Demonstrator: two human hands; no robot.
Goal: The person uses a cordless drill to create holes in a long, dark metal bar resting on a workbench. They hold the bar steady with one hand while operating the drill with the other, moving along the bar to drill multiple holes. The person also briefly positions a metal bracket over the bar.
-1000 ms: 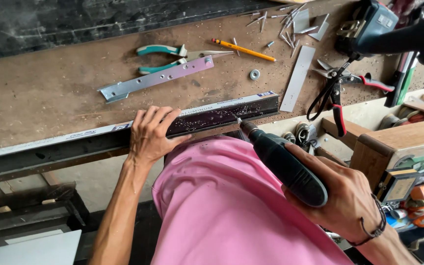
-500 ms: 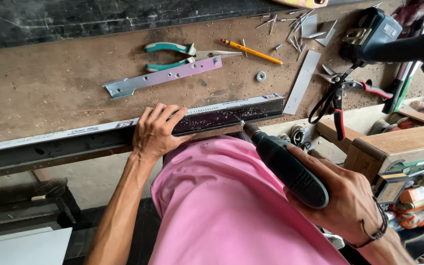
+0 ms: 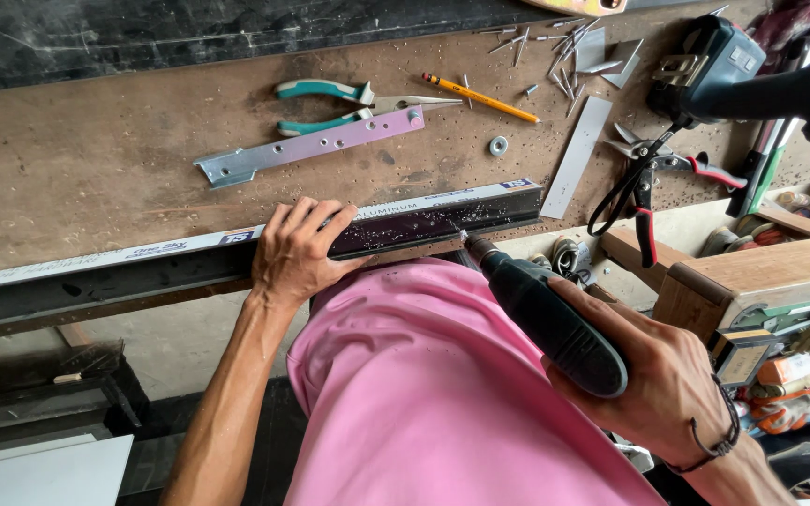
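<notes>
Fingers [image 3: 316,217] of the left hand [image 3: 297,255] were spread and pressed down over the top edge of a long black aluminium profile [image 3: 424,217], clamping it against the front of a worn brown wooden workbench [image 3: 96,169]; the right hand [image 3: 663,379] was closed round the dark grey body of a slim electric rotary tool [image 3: 541,314], whose bit was set against the side of the profile near its right end. The profile was laid lengthwise along the bench's near edge, just above a pink shirt [image 3: 424,403]. It could be judged stiff and light for its length, with a smooth coated face that might slip under the bit — so a flat, downward hold close beside the working point, as was being given, seemed the sounder place to take it, away from the cut end, which might be sharp. Further back on the bench were seen teal-handled pliers [image 3: 330,105] touching a pale purple-filmed flat metal bracket [image 3: 311,148], a yellow pencil [image 3: 480,98], a small steel washer [image 3: 498,145], a scatter of loose screws [image 3: 555,42] and a plain grey metal strip [image 3: 577,157]; red-handled snips [image 3: 653,173] were lying at the right, near a dark green cordless drill [image 3: 705,61].
</notes>
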